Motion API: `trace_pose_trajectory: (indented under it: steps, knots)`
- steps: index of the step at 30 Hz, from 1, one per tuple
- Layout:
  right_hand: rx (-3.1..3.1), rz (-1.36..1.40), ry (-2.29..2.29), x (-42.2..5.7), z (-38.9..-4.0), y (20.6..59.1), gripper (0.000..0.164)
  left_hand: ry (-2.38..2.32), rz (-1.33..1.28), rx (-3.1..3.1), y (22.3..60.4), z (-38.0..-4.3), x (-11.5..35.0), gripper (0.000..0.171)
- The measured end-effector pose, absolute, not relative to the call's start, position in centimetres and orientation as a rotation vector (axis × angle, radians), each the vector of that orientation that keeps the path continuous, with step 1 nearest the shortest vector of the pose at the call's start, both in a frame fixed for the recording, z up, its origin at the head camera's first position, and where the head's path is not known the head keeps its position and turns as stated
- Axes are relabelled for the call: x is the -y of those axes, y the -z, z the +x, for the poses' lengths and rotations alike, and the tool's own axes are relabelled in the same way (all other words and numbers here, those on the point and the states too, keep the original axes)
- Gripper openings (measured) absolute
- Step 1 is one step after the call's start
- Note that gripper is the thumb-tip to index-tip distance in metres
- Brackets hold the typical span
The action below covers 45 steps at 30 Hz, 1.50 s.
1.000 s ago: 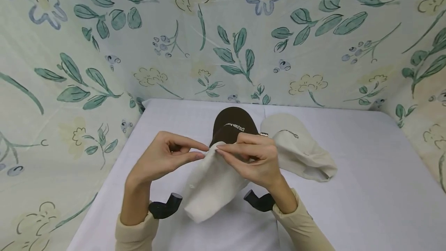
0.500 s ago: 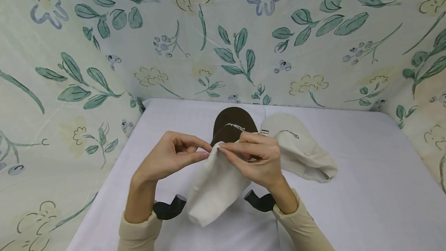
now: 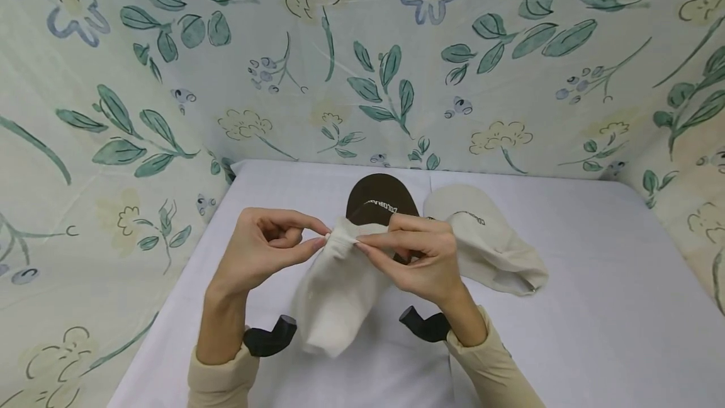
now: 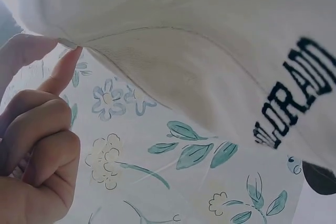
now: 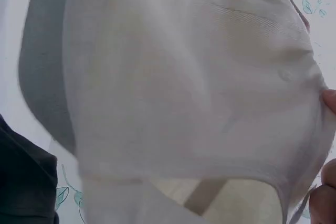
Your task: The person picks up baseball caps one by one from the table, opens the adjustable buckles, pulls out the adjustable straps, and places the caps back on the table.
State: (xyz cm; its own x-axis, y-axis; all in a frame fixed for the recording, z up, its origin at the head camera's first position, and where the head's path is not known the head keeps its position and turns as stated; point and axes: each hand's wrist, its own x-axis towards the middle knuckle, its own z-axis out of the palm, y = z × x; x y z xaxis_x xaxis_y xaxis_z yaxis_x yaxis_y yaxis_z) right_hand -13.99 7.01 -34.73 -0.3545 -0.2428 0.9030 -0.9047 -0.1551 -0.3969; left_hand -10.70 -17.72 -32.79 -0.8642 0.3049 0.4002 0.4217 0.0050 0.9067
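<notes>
An off-white baseball cap (image 3: pixel 334 298) hangs in the air between both hands, over the near part of the table. My left hand (image 3: pixel 263 241) pinches its edge between thumb and index finger, the other fingers curled in. A short way to the right, my right hand (image 3: pixel 416 250) pinches the same edge. Dark raised lettering (image 4: pixel 299 90) shows on the cap in the left wrist view. The right wrist view is mostly filled by the cap's fabric (image 5: pixel 157 87), with an arched opening at the bottom; fingertips (image 5: pixel 329 100) touch its right edge.
A dark brown cap (image 3: pixel 379 197) with white lettering lies behind the hands, partly hidden by them. To its right lies another off-white cap (image 3: pixel 487 238). A white cloth covers the table (image 3: pixel 595 307). Floral fabric (image 3: pixel 362 80) hangs at the back and sides.
My left hand first shifted slightly right, then moved left with the cap's edge, leaving more fabric between the two pinches. The hanging part of the cap swung slightly left. My right hand stayed nearly still.
</notes>
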Motion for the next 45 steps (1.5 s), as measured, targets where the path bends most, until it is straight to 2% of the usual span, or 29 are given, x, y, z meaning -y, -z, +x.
trace_pose_trajectory:
  steps: [3, 10, 17, 22, 36, 45]
  knots:
    - [1.619, 1.388, -1.544, -7.3, -14.1, 34.7, 0.002, 1.986, -0.838, 2.125, 32.8, -10.7, 18.0, 0.020]
    - [1.916, 1.622, -1.577, -8.4, -13.9, 34.2, 0.018, 1.794, -1.003, 2.249, 32.9, -10.9, 18.5, 0.027]
    - [2.237, 1.453, -1.666, -9.3, -14.0, 33.8, 0.022, 1.718, -1.171, 2.335, 33.1, -11.0, 18.7, 0.030]
    - [2.326, 1.546, -1.717, -9.1, -14.3, 34.3, 0.031, 1.730, -1.238, 2.334, 33.0, -11.0, 18.9, 0.031]
    - [2.224, 1.595, -1.939, -7.9, -15.2, 35.7, 0.015, 1.761, -1.347, 2.303, 33.2, -10.9, 18.8, 0.026]
    - [2.008, 1.555, -2.101, -7.2, -15.2, 36.2, 0.014, 1.810, -1.384, 2.225, 33.3, -11.0, 18.7, 0.026]
